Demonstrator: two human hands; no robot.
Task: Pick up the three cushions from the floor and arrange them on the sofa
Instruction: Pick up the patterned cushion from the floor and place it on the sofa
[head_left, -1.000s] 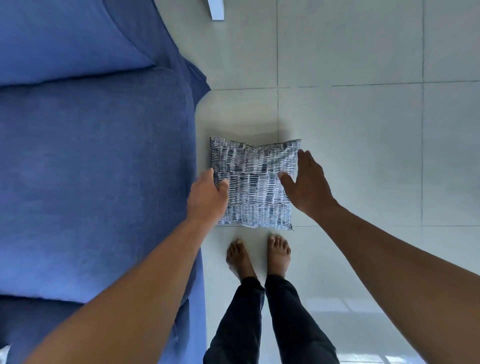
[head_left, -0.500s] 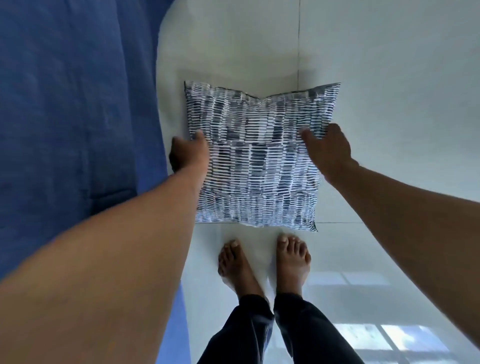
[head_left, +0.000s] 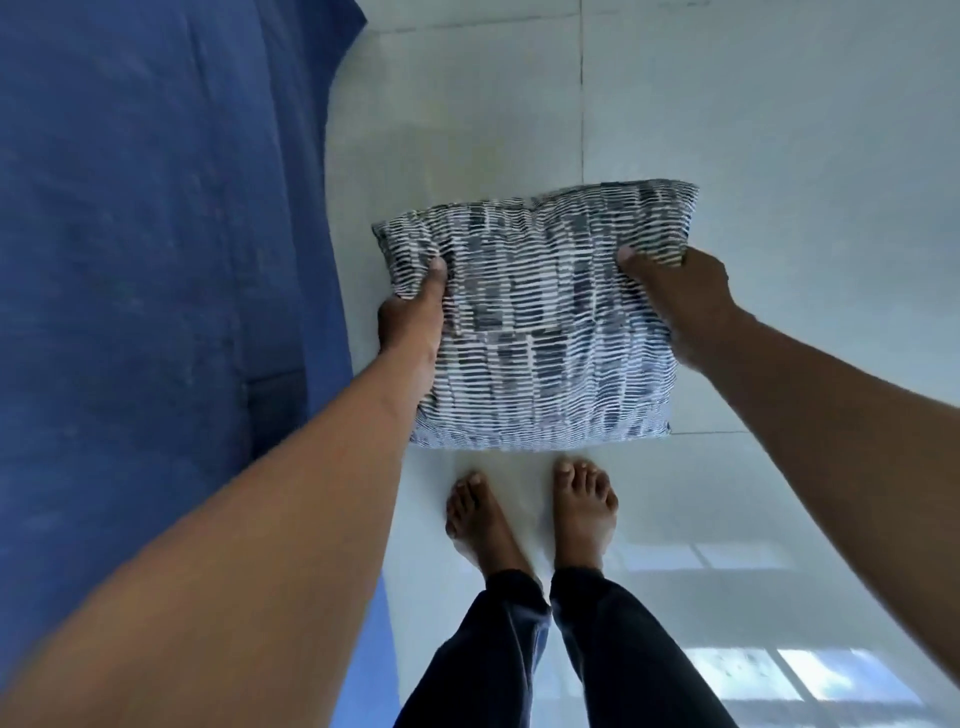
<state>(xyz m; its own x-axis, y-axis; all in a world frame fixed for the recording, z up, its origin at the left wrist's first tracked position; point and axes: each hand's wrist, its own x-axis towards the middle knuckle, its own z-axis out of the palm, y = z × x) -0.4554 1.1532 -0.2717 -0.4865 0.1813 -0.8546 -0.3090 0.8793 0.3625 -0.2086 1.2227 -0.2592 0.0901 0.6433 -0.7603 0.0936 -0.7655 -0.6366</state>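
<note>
Where glossy pale floor tiles (head_left: 727, 130) meet the blue woven-fabric sofa (head_left: 156, 260): one square, soft cushion (head_left: 540, 332), white cloth with dark dashed stripes, creased along its far edge. Left hand (head_left: 410, 322) and right hand (head_left: 680, 296) pinch opposite sides, fingers (head_left: 435, 275) closed into the fabric, above bare feet (head_left: 582, 504).

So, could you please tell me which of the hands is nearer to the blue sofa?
Left. The left hand grips the patterned cushion's left edge, right beside the blue sofa. The right hand grips the cushion's opposite edge, out over the tiled floor.
</note>
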